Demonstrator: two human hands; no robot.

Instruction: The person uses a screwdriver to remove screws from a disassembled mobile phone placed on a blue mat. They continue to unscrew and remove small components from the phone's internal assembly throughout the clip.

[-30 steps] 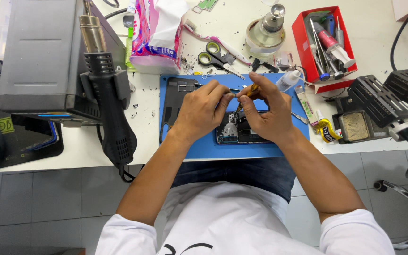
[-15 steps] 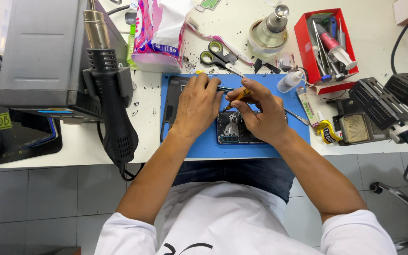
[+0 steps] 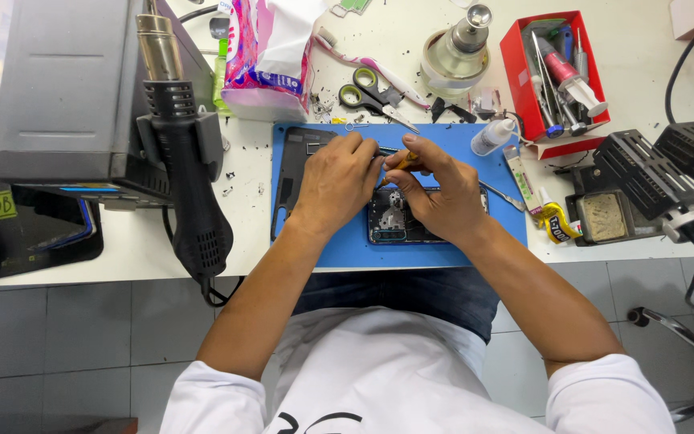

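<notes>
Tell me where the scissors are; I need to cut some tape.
In the head view the scissors lie on the white table just above the blue mat, between the tissue pack and the glass bottle.

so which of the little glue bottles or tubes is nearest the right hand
The small clear bottle with a white cap, lying tilted at the blue mat's top right corner. The yellow-and-black tube lies farther off the mat's right edge from the right hand.

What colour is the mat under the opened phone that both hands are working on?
Blue. The flat rectangular work mat shows best in the head view, lying on the white table.
</notes>
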